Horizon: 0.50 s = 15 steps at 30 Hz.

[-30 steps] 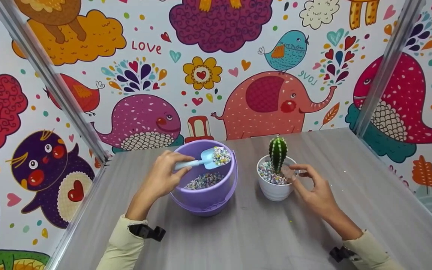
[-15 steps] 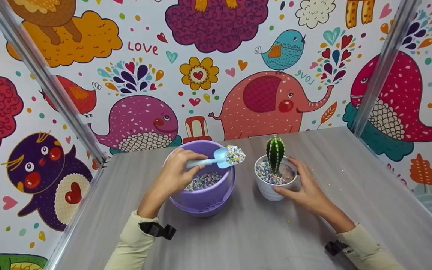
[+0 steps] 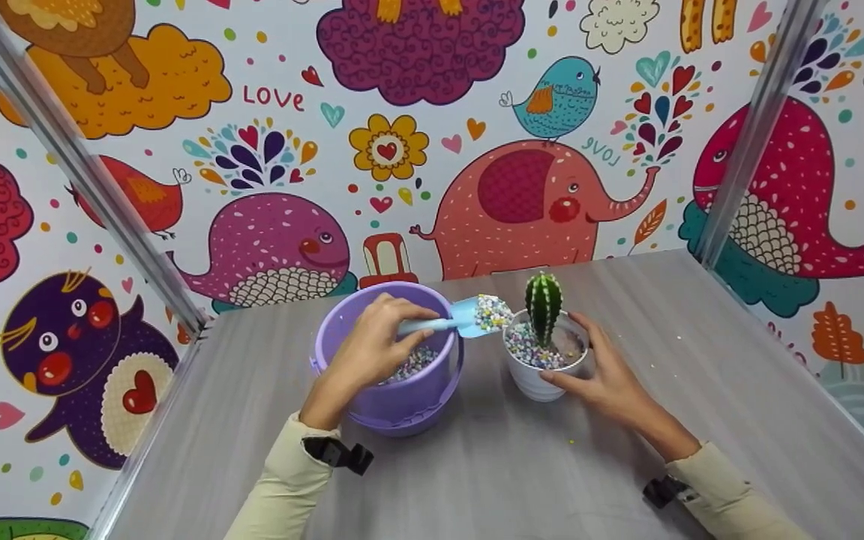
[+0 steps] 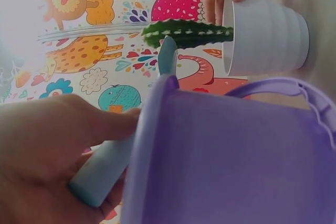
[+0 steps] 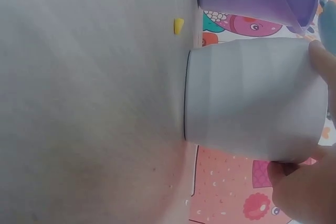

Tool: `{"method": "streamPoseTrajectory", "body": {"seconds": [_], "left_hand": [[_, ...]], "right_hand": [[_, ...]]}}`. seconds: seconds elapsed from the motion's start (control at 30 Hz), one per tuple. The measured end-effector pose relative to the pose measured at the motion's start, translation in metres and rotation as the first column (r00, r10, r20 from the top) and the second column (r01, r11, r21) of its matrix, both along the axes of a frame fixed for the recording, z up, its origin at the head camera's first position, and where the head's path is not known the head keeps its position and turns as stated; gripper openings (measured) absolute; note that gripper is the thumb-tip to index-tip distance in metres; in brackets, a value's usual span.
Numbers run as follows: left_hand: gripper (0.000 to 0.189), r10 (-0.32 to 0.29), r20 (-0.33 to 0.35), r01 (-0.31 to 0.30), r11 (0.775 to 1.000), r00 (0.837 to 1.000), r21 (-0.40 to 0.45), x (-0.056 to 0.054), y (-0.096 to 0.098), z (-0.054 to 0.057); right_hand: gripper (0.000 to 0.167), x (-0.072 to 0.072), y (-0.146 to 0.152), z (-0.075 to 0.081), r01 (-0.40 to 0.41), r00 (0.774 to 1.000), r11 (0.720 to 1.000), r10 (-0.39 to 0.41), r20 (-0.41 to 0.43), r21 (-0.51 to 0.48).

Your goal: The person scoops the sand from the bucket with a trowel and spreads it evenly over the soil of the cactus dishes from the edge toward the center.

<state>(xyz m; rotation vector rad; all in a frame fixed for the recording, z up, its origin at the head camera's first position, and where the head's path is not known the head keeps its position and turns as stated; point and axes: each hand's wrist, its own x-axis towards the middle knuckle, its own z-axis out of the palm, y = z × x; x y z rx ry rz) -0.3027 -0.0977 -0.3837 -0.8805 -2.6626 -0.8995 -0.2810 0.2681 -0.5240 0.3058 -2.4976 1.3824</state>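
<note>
Pointing lengthwise at the pot [image 3: 533, 382] that the right hand [image 3: 612, 376] grasps, the scoop [image 3: 466, 318] gripped in the left hand [image 3: 373, 343] ends near its opposite side.

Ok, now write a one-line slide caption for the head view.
The left hand holds a blue scoop of coloured granules close to a cactus, whose white pot the right hand grips.

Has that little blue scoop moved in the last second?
Yes, to the right. In the head view, against the printed elephant on the wall, the blue scoop has shifted rightward, now reaching past the purple bucket toward the white pot.
</note>
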Motion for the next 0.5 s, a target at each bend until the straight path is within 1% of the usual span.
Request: {"method": "streamPoseTrajectory", "body": {"seconds": [0.13,0.23,0.37,0.5], "left_hand": [[0.022,-0.014,0.008,0.014,1.0,1.0,-0.009,-0.002,0.006,-0.001],[0.022,-0.006,0.019,0.006,1.0,1.0,-0.015,-0.003,0.009,-0.001],[0.022,-0.007,0.014,0.007,1.0,1.0,-0.028,-0.006,0.013,0.0],[0.022,-0.02,0.009,0.02,0.999,1.0,-0.048,-0.008,0.017,0.003]], "right_hand": [[0.111,0.001,0.003,0.001,-0.001,1.0,1.0,0.001,0.005,-0.008],[0.111,0.002,0.005,0.001,-0.003,1.0,1.0,0.003,0.001,-0.017],[0.11,0.002,0.007,0.002,-0.007,1.0,1.0,0.007,-0.008,-0.018],[0.11,0.002,0.007,0.003,-0.007,1.0,1.0,0.007,-0.007,-0.015]]}}
